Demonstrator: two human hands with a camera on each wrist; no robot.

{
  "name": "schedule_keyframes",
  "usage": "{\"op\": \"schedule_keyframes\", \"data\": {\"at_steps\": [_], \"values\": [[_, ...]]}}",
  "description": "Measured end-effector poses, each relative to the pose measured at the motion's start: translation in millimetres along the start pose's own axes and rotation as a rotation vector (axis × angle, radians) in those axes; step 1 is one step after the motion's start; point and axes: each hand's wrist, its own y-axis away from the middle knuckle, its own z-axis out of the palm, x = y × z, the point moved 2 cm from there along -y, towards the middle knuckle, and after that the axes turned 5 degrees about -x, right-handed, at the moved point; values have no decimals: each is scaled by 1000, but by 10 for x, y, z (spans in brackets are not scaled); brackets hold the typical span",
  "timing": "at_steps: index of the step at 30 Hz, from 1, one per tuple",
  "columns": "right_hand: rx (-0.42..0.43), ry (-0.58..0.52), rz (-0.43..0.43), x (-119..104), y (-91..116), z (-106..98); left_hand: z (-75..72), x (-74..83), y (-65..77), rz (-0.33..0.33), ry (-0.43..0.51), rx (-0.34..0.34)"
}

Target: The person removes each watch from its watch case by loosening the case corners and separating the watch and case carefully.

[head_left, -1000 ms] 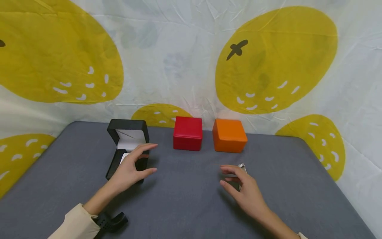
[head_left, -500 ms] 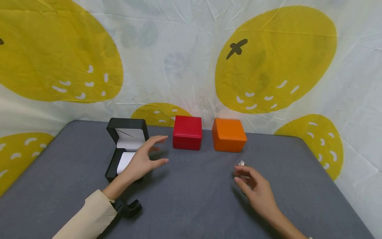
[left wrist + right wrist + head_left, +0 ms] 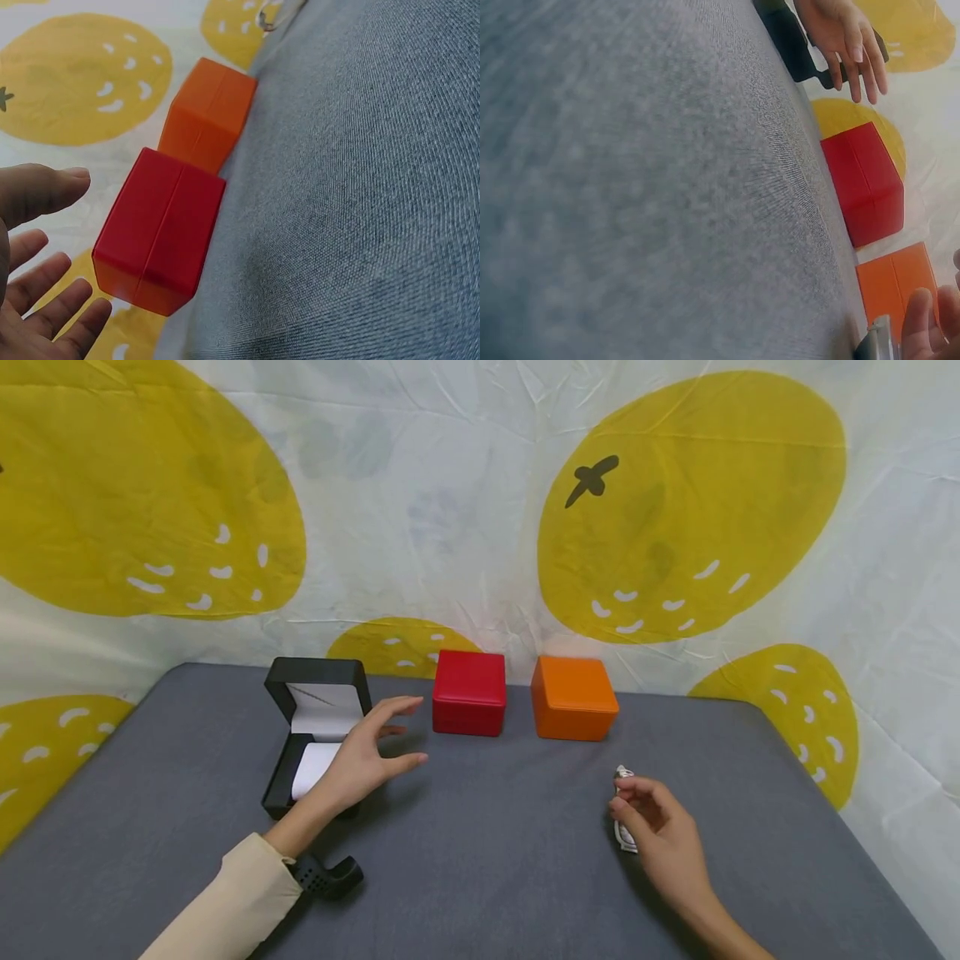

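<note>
My right hand [image 3: 663,835] is at the right of the table. Its thumb and fingers pinch a silver metal-band watch [image 3: 625,839], partly covered by them. In the right wrist view the watch [image 3: 881,339] shows only at the lower edge, beside the fingertips. My left hand [image 3: 360,764] hovers with fingers apart and holds nothing, in front of an open black box [image 3: 279,781]. That box has a white cushion [image 3: 315,764] inside and its lid stands up. The left wrist view shows the left hand [image 3: 45,300] close to a red box [image 3: 161,229].
A closed red box [image 3: 469,693] and a closed orange box [image 3: 574,699] stand side by side at the back of the grey cloth-covered table [image 3: 480,877]. Behind them hangs a white curtain [image 3: 420,510] with yellow fruit prints. The left wrist wears a black strap [image 3: 330,877].
My right hand has moved right and its thumb and fingers have come together at the watch, which has shifted slightly right. The left hand has moved right and forward, uncovering more of the white cushion.
</note>
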Motion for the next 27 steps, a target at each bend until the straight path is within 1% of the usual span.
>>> {"op": "schedule_keyframes", "data": {"at_steps": [2,5,7,11,13,16,19,23,26,27], "values": [[1,6,-8,-27,-4,8,0,-55,-9,4,0,3],[-8,0,-14,-80,-16,50,-10,-70,-22,12,5,11],[-27,-40,-19,-125,-38,107,-19,-27,-27,5,12,25],[-77,-120,-48,-218,-113,281,-20,123,-26,-16,38,65],[-79,-157,-60,-256,-155,389,-7,185,-24,-29,57,89],[-77,-207,-67,-319,-223,551,27,185,-28,-38,79,121],[-69,-224,-47,-435,-301,682,79,98,-49,-28,85,135],[-59,-181,27,-602,-408,802,159,0,-87,-20,68,152],[-55,-175,80,-664,-471,874,218,19,-104,-21,82,169],[-55,-180,89,-676,-489,897,234,58,-106,-26,87,171]]}}
